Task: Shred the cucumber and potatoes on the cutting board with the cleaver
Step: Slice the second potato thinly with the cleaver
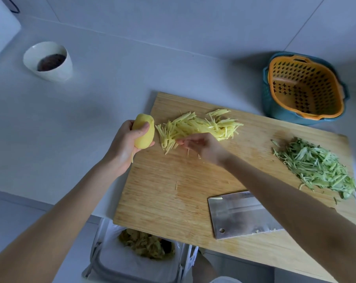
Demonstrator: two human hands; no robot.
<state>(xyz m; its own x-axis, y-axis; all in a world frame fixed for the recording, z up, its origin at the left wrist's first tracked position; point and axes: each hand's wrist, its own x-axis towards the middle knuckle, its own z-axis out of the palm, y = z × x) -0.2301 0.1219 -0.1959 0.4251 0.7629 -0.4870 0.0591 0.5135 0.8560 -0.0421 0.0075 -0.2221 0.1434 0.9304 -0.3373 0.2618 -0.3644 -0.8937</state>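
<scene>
Head view: on the wooden cutting board [162, 190], toward its far left, a loose heap of pale yellow potato shreds [197, 127]; at the right end, well apart, a heap of green cucumber shreds [316, 166]. Near the front edge, lying flat, the cleaver [234, 215], a potato shred stuck to the blade, handle end hidden under the right forearm. Just off the board's left edge, above the counter [70, 119], a whole peeled potato [146, 137], wrapped in the curled fingers and thumb of the left hand [121, 144]. Over the board, the right hand [203, 148], blurred, held open, fingers stretched out loosely, tips touching the near edge of the potato shreds. Beyond the far right corner, an orange colander [303, 88] nested in a blue basin [275, 111]. Far left on the counter, a white cup [62, 72] with something dark inside. Below the counter edge, a lined bin [115, 260] holding peelings [146, 244].
</scene>
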